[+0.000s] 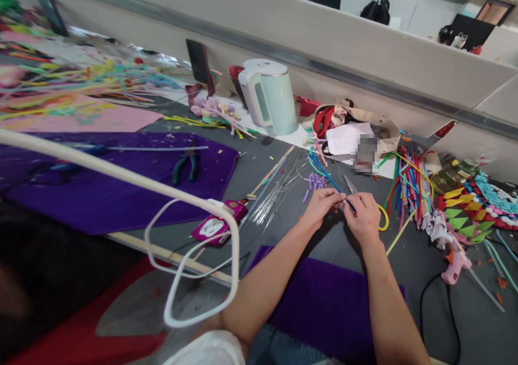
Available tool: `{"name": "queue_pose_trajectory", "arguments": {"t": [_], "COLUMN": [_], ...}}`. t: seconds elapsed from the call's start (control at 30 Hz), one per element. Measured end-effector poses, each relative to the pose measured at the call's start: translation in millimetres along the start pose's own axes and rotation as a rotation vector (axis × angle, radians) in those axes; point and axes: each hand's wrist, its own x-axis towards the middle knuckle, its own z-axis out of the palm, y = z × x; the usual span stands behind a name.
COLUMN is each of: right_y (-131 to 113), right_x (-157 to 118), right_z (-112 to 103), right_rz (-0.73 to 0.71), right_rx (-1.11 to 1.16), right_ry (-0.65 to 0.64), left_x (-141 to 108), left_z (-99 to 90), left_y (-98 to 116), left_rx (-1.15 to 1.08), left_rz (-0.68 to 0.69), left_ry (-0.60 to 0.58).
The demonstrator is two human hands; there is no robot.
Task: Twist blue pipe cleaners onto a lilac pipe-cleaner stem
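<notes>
I see my left hand (321, 204) and right hand (365, 218) pinching the blue pipe cleaner (329, 179), which runs up-left away from both.

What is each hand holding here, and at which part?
Both hands pinch a blue pipe cleaner at its near end: the left hand and right hand meet fingertip to fingertip there. A small red piece shows at the pinch; which hand holds it cannot be told.

head-worn view, looking forward and down, close over cluttered table (283, 192)
</notes>
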Motion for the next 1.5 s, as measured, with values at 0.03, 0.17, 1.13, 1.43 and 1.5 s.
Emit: {"name": "queue_pose_trajectory", "arguments": {"t": [0.03,0.17,1.13,1.43,1.5], "right_y": [0,-1,-6,-17,-16], "right_x": [0,0,3,4,3], "right_z": [0,1,-1,-4,-6], "right_rz": [0.007,0.093,0.388,0.482,0.441], "right_rx": [0.016,0.116,0.351,0.513,0.535], "right_ry": [0.011,0.059,0.244,0.189,0.169], "left_x": [0,0,-8,-11,-8], "left_z": [0.4,2.3,12.5,15.7,12.9], "left_y": [0,0,5,5,5], "left_rx": [0.004,0.042,0.286,0.152,0.008], "left_rz": [0.006,0.025,0.354,0.351,0.263], "left_ry": [-0.004,-0.003,0.040,0.105,0.091]}}
